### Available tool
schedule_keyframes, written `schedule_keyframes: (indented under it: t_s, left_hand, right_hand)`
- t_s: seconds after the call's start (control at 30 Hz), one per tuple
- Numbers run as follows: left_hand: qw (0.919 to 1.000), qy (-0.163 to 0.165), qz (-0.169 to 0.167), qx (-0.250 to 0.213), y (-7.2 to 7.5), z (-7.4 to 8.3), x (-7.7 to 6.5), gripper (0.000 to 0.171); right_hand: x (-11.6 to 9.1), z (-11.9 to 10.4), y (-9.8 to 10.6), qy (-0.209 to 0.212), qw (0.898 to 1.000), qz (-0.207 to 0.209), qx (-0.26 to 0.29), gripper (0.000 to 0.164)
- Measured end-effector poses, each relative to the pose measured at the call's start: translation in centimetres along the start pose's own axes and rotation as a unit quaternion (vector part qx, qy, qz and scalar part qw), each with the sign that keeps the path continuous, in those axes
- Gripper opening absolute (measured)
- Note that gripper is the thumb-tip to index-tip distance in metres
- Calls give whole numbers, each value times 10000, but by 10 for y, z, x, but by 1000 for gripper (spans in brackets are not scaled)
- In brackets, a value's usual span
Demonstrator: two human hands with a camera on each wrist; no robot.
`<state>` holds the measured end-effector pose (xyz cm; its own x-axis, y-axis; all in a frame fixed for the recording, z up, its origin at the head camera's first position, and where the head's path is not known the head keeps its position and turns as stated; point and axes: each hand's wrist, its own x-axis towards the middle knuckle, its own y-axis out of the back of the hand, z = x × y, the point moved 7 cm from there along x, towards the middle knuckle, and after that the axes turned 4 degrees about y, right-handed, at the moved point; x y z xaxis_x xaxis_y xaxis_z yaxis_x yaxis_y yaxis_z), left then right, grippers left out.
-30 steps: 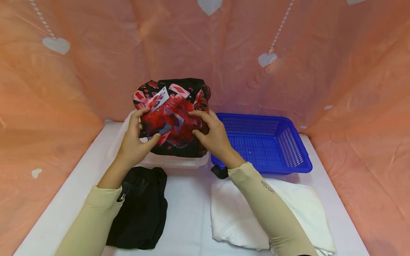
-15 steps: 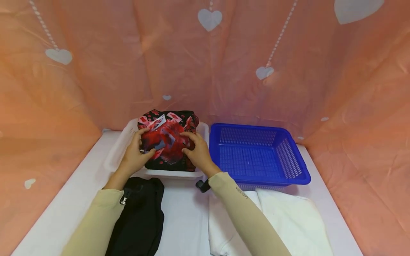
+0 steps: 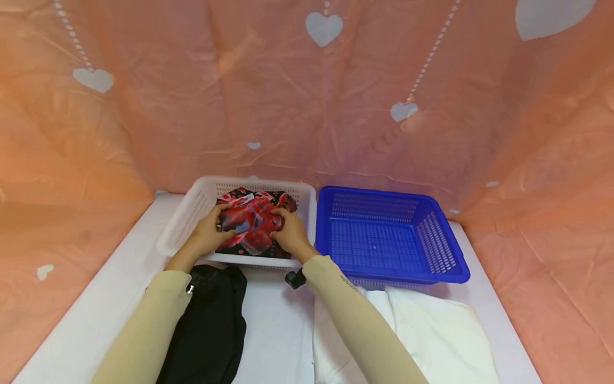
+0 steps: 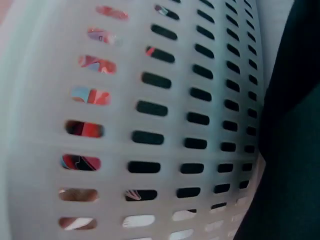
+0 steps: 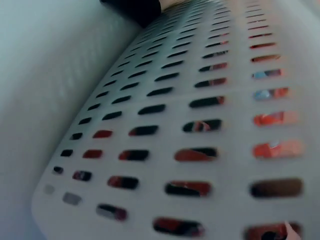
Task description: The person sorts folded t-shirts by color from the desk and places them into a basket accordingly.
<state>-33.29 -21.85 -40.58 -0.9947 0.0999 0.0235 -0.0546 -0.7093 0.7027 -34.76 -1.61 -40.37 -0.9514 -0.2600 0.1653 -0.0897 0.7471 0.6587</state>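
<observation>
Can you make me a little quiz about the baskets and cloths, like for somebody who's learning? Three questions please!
1. Fill in: The left grip and right grip hold the patterned cloth inside the ... basket.
2. True or false: The white cloth lies on the near side of the blue basket.
3. Pick the colour of the front-left cloth: A blue, B black, C green.

Key: 1. white; 2. true; 3. B.
</observation>
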Motion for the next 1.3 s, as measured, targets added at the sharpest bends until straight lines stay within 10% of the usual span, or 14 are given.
schedule_keyframes:
  t_s: [0.5,0.77,1.3]
  left_hand:
    - [9959,191,-406,783,-10,6,6,64]
    - [9985,200,484,-143,6,8,-1,57]
    - [9844,-397,1697,257,47,8,-116,33]
  right_hand:
    - [2,13,-4,-314,9985,-136,-435,57]
    - [-4,-8,9,42,9997,31,-234,58]
    - [-69,-76,14,1274,9866,-330,969,55]
